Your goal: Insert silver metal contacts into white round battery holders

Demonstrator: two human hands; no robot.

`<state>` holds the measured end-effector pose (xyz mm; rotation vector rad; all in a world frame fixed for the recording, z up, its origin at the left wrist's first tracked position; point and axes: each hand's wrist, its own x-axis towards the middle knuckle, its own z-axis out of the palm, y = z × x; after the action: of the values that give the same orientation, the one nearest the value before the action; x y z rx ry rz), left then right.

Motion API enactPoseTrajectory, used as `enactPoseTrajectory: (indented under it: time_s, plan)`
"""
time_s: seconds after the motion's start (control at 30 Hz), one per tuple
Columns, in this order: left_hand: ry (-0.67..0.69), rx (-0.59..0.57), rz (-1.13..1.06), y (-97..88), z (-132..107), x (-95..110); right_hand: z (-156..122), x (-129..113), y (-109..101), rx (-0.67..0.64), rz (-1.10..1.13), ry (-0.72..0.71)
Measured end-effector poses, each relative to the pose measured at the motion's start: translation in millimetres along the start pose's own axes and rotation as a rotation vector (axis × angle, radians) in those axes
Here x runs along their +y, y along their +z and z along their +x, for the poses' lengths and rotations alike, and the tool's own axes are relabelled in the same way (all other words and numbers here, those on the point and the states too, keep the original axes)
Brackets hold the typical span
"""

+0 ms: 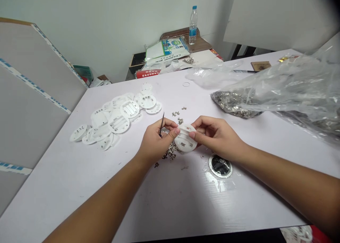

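Observation:
A white round plastic disc point(186, 144) with slots and small metal pieces set in it is held up above the table. My left hand point(156, 138) pinches its left edge between thumb and fingers. A thin dark pointed tool point(162, 124) also sticks up from that hand; its lower part is hidden. Closed on the disc's right side is my right hand point(215, 135), its thumb lying on the front face. Beneath the disc lies a heap of small metal clips point(172, 152), partly covered by the hands, with several more clips point(175, 113) scattered beyond.
A pile of similar white discs point(118, 121) spreads to the left. On the right, a clear plastic bag point(236, 103) holds many metal pieces. A round black-centred item in clear wrap point(220, 166) lies near my right forearm. A water bottle point(193, 25) stands at the back.

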<state>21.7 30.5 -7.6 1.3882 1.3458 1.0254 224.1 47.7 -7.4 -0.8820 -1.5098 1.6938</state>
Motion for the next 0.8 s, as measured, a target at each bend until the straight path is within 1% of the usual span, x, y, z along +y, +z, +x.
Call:
enactPoseTrajectory:
  time_s: [0.2,0.33,0.43,0.5,0.7,0.73,0.8]
  plan:
    - [-0.024,-0.043,-0.061,-0.9,1,1,3,-2,-2,0.138,-0.125,-0.038]
    - [-0.055,-0.047,-0.060,-1.8,1,0,2,-3,-2,0.141,-0.143,-0.088]
    - [-0.076,-0.038,-0.052,-2.1,0,-2,0,-3,-1,0.129,-0.188,-0.138]
    - [-0.089,-0.041,-0.064,-1.8,-1,-4,-2,-2,0,0.103,-0.211,-0.146]
    - [-0.105,-0.017,-0.103,0.6,-3,-4,-6,4,3,-0.072,-0.188,-0.079]
    - [-0.105,-0.016,-0.108,1.1,-3,-2,-6,6,3,-0.077,-0.219,-0.091]
    - [-0.100,-0.035,-0.087,2.2,-4,0,-6,10,3,-0.049,-0.326,-0.159]
